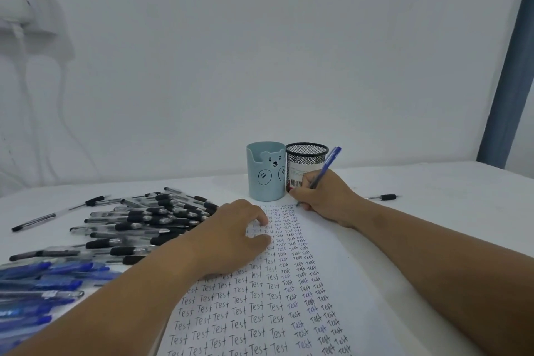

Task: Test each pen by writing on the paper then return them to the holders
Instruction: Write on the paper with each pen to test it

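A white sheet of paper covered in rows of the word "Test" lies on the table in front of me. My right hand grips a blue pen, its tip touching the paper's top right. My left hand rests flat on the paper's left side, fingers spread. Behind the paper stand a light-blue bear pen holder and a black mesh pen holder; I see no pens sticking out of either.
A heap of black pens lies left of the paper, with a pile of blue pens nearer me at the left edge. One black pen lies alone at the right. A white wall rises behind the table.
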Motion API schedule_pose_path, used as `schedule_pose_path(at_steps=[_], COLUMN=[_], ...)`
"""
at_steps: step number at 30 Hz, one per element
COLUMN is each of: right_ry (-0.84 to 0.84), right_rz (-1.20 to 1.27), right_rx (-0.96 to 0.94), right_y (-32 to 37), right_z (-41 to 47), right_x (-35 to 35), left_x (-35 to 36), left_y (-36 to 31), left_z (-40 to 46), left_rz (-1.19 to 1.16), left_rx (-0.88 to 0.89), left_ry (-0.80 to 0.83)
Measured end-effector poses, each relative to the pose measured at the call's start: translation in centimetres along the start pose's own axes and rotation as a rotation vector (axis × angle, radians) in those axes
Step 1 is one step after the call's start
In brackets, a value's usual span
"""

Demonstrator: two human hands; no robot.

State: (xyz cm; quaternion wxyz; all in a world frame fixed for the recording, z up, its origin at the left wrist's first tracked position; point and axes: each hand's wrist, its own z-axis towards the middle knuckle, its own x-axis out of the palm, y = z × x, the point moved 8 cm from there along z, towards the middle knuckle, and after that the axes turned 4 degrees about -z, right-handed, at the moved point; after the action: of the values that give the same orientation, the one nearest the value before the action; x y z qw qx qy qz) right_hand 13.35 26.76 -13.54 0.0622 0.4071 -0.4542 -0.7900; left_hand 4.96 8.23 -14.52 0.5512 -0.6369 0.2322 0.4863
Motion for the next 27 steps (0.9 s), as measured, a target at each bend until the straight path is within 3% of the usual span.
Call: schedule_pose_path(at_steps=[27], right_ry=[-0.047], right_rz=[-0.042], right_rx=[-0.013], right_y=[0.2], right_z=[-0.1], right_x=[-0.1], left_x=[0.3], left_y=[-0.1], left_z=[-0.9], left_rz=[0.047], left_rx=[0.015], left_ry=[0.027])
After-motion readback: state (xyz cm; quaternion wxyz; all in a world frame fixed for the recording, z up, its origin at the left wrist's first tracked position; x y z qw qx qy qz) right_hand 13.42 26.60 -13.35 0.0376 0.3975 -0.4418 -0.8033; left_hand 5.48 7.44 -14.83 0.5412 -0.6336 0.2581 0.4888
